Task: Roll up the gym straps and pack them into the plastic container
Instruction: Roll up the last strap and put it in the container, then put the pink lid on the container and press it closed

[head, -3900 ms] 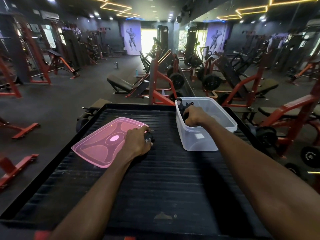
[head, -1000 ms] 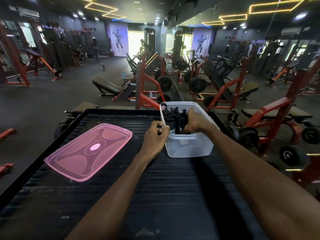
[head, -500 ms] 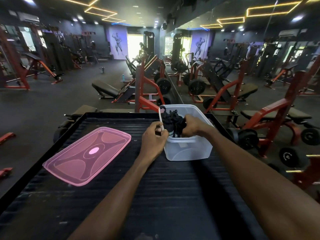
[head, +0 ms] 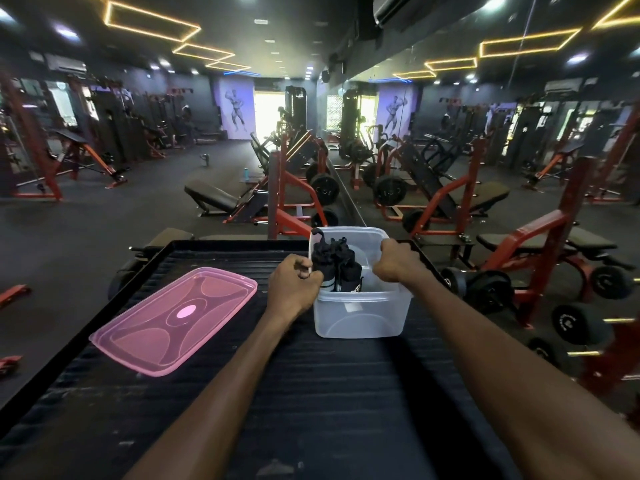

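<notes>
1. L. hand [head: 294,284]: fingers curled over the left rim of the plastic container [head: 360,313], thumb side pinching the thin wall; grip closed on the rim.
2. R. hand [head: 394,263]: fingers hooked over the right rim, also gripping it; fingertips hidden inside the wall, so contact w/ the contents cannot be told.
3. Gym straps [head: 334,268]: black, rolled, standing upright in the container's left half, pressed against the left wall just beside the L. hand. The right half shows only clear floor.
4. Container: translucent, lidless, on the black ribbed platform [head: 311,393] near its far right corner, right wall close to the platform's right edge.
5. Lid [head: 173,320]: pink, flat, near the platform's left edge, well apart from the container.
6. Handling (judged): straps are soft webbing, light, non-fragile; rolls tend to spring loose, so take hold around the whole roll, not a free end. Container wall is thin & flexes; hold at the stiffer rim, both sides, as here.
7. Stage (judged): packing looks near done; fitting the lid prob. remains.
</notes>
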{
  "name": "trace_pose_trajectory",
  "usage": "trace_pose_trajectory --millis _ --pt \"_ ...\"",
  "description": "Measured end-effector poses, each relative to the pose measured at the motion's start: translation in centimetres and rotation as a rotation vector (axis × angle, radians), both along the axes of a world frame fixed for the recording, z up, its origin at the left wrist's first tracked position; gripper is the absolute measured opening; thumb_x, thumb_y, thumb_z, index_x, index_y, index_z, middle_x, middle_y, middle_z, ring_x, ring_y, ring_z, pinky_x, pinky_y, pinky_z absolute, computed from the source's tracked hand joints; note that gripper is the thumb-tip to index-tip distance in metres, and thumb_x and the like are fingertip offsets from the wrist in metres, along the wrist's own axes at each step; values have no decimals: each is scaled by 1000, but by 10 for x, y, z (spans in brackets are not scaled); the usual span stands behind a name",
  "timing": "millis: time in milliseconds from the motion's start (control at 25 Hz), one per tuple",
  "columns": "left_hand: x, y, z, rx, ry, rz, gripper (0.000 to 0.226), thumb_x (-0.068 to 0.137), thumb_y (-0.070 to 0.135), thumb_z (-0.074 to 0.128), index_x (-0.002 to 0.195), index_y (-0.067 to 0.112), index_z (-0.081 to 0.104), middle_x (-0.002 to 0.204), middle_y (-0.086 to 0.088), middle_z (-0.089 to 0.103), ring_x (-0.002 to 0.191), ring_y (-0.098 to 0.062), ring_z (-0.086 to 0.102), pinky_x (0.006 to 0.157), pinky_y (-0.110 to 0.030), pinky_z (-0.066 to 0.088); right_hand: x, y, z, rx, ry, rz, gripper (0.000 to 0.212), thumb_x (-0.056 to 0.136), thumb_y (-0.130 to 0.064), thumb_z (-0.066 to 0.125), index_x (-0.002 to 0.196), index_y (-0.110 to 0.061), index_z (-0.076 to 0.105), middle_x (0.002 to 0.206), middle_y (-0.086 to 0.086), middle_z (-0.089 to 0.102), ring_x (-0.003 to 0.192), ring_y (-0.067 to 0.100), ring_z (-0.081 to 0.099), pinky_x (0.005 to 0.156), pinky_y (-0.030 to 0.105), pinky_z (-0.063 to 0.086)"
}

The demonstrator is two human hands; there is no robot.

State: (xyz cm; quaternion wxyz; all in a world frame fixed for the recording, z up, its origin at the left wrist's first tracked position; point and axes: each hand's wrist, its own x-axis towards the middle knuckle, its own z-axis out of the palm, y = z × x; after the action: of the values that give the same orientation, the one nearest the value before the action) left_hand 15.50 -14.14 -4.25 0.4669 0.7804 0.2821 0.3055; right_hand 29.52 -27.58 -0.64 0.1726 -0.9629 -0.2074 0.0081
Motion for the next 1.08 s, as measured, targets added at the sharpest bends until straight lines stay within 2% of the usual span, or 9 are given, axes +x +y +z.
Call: trace_pose_trajectory --millis 160,360,520,720,880,960,1080 --pt "-20 1 11 40 70 31 12 85 18 62 96 14 61 85 6 63 80 -13 58 68 -29 42 -18 2 -1 44 2 50 48 78 -26 62 123 -15 51 118 14 62 106 33 61 89 49 55" --pt "-46 10 18 80 179 57 13 88 16 53 97 8 55 88 -5 63 85 -23 58 75 -39 47 -47 8 1 -3 -17 73 58 83 -32 62 133 -10 43 126 18 58 114 35 57 93 47 52" --pt "-66 12 20 104 260 29 16 91 18 51 103 7 51 97 -9 62 90 -26 56 72 -34 39 -60 16 -5 -25 -53 81 64 85 -34 63 138 -10 38 130 19 56 119 36 55 94 49 48" --pt "-82 17 21 80 318 -1 33 92 19 49 122 3 47 114 -15 61 101 -30 57 77 -34 39 -70 22 -2 -13 -52 103 54 86 -26 61 134 -9 41 129 18 56 117 36 56 93 48 48" --pt "-89 30 25 70 347 -13 25 90 20 49 112 7 53 105 -10 64 98 -29 60 76 -37 45 -78 29 -2 -1 -46 86 62 83 -31 65 136 -11 39 128 18 56 117 37 57 95 51 49" --pt "-91 44 23 138 349 30 25 91 20 47 108 5 58 104 -11 66 97 -30 58 81 -38 46 -83 34 0 5 -140 42 65 81 -34 68 136 -11 40 130 20 52 118 40 54 97 54 48" --pt "-100 72 1 310 565 93 39 91 26 49 122 4 57 133 -18 59 122 -36 53 98 -43 44 -98 46 9 73 -350 67 48 83 -30 67 124 -12 51 126 19 51 119 41 50 99 54 42"
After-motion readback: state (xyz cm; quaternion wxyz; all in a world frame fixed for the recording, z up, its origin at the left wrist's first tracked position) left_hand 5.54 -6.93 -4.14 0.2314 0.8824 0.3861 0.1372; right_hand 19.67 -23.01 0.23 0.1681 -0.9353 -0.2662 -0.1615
